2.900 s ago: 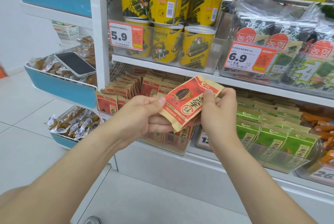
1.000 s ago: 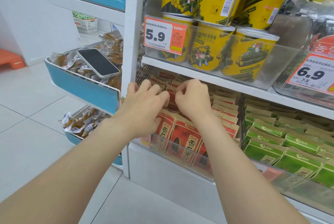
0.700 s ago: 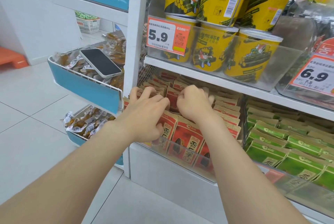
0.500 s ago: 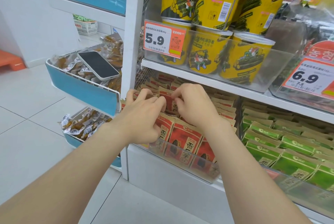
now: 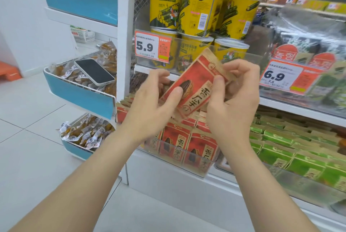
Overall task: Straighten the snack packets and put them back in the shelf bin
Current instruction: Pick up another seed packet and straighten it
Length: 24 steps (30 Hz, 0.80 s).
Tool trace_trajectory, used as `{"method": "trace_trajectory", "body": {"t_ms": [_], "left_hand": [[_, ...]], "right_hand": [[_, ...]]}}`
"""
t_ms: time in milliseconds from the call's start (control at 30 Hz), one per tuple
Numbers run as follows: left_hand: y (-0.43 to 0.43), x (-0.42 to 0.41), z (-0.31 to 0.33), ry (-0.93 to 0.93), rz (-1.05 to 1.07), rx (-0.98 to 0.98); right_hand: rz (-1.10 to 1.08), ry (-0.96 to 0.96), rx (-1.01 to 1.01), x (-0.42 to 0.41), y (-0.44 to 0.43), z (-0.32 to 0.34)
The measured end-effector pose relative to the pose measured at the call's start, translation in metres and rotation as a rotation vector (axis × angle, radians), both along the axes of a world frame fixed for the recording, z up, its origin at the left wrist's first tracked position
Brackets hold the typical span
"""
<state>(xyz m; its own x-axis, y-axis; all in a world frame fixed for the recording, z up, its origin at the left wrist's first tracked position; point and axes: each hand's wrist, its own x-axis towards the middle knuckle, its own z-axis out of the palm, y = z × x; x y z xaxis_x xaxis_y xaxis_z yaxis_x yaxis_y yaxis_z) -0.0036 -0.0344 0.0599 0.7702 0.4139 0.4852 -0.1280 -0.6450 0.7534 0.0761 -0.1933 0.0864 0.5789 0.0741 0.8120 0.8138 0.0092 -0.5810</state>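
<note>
Both hands hold one red packet (image 5: pixel 194 83) tilted above the clear bin (image 5: pixel 179 158): left hand (image 5: pixel 151 104) fingers grasp its lower edge, right hand (image 5: pixel 234 98) pinches its upper end. More packets (image 5: pixel 189 143) stand in the bin.

On your left, a dark-screened phone (image 5: pixel 94 72) lay face up on wrapped snacks in the blue side bin (image 5: pixel 78 95), above a lower bin (image 5: pixel 74 150) with more wrapped snacks. Ahead of you, yellow tubs (image 5: pixel 198 8) stood stacked behind a 5.9 price tag (image 5: pixel 152 46). A 6.9 price tag (image 5: pixel 286 76) hung further right, above rows of green packets (image 5: pixel 292 149).
</note>
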Motion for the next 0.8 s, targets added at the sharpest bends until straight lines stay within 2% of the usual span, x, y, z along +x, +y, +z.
{"method": "trace_trajectory", "body": {"t_ms": [67, 200, 233, 300, 367, 433, 500, 600, 700, 800], "left_hand": [[-0.018, -0.006, 0.007, -0.012, -0.110, -0.108], [-0.042, -0.008, 0.008, 0.029, -0.143, -0.310], [-0.046, -0.007, 0.006, 0.039, -0.118, -0.375], [-0.057, -0.004, 0.002, 0.034, -0.061, -0.476], [-0.067, 0.001, -0.002, 0.033, -0.020, -0.555], [-0.075, 0.005, -0.005, 0.074, -0.041, -0.627], [-0.080, 0.009, -0.006, 0.134, -0.120, -0.650], [-0.089, 0.010, -0.005, 0.147, -0.201, -0.586], [-0.096, 0.011, -0.006, 0.140, -0.165, -0.573], [-0.100, 0.010, -0.006, 0.117, -0.139, -0.589]], "right_hand": [[0.103, 0.166, 0.051, -0.008, -0.013, 0.004], [0.219, 0.674, 0.201, -0.008, -0.026, -0.003], [0.255, 0.775, 0.167, -0.005, -0.028, -0.006], [0.290, 0.880, -0.041, -0.004, -0.034, -0.014], [0.207, 0.835, -0.268, -0.004, -0.040, -0.023], [0.095, 0.732, -0.367, -0.004, -0.045, -0.031], [0.060, 0.708, -0.371, -0.004, -0.050, -0.035], [0.068, 0.764, -0.350, -0.006, -0.054, -0.037], [0.080, 0.800, -0.378, -0.011, -0.056, -0.035], [0.084, 0.726, -0.438, -0.015, -0.058, -0.032]]}}
